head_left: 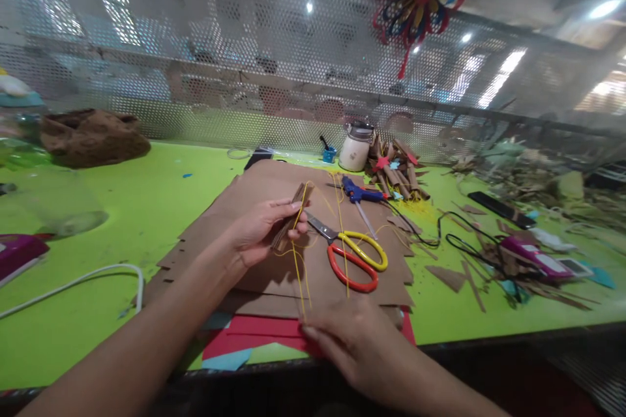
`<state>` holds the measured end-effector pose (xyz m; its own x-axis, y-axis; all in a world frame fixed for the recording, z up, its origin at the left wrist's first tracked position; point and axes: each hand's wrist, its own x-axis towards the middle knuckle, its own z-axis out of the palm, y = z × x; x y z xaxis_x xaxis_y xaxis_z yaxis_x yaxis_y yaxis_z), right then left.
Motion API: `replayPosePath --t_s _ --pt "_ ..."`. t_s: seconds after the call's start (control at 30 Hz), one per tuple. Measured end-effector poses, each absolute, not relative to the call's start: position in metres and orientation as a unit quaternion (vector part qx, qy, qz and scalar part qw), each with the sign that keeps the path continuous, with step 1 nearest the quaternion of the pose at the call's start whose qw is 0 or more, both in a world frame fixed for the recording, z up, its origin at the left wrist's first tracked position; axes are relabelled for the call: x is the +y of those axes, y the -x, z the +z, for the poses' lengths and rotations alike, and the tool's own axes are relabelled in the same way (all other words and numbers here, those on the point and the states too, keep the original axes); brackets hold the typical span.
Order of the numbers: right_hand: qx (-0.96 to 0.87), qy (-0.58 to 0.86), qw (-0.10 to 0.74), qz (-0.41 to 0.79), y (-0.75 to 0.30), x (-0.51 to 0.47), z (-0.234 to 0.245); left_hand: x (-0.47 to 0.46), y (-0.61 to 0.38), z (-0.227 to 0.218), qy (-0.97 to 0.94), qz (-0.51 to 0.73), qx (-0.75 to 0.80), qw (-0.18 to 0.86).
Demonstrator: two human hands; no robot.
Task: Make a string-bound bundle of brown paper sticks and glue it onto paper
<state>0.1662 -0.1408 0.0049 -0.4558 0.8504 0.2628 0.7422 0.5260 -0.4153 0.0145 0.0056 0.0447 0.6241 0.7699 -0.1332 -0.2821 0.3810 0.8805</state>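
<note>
My left hand grips a small folded or rolled piece of brown paper between thumb and fingers. Yellow thread passes over that piece and runs down toward the table's front edge. There, my right hand pinches the thread's lower end between thumb and forefinger. Beneath both hands lies a stack of brown paper sheets, on top of red paper. Scissors with one yellow and one red handle rest on the stack, right of my left hand. A blue glue gun lies just beyond them.
A white jar, a small blue pot and a pile of brown paper rolls stand at the back. Black cable, paper scraps and a dark phone-like slab lie rightward. A white cable crosses the left.
</note>
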Motion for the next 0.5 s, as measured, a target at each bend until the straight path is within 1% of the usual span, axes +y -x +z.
replayPosePath --t_s 0.1,0.17,0.3,0.33,0.37,0.4,0.47,0.5 --pt "-0.853 0.425 0.222 0.206 -0.154 -0.144 0.015 0.005 -0.012 0.047 -0.438 0.329 0.276 0.789" --pt "-0.859 0.392 0.232 0.235 -0.147 -0.144 0.015 0.005 -0.011 0.049 -0.442 0.320 0.287 0.787" --pt "-0.922 0.222 0.235 0.215 -0.140 -0.142 0.009 0.003 -0.009 0.051 -0.460 0.322 0.283 0.777" --pt "-0.928 0.201 0.236 0.207 -0.141 -0.141 0.010 0.002 -0.009 0.051 -0.464 0.325 0.278 0.776" --pt "-0.925 0.215 0.243 0.198 -0.144 -0.138 0.014 0.002 -0.009 0.051 -0.469 0.327 0.271 0.775" --pt "-0.911 0.263 0.259 0.185 -0.148 -0.135 0.019 0.001 -0.009 0.051 -0.473 0.328 0.267 0.773" --pt "-0.843 0.411 0.317 0.141 -0.161 -0.122 0.034 -0.001 -0.010 0.051 -0.481 0.329 0.262 0.769" --pt "-0.815 0.442 0.353 0.122 -0.168 -0.113 0.041 -0.002 -0.010 0.051 -0.486 0.328 0.260 0.768"
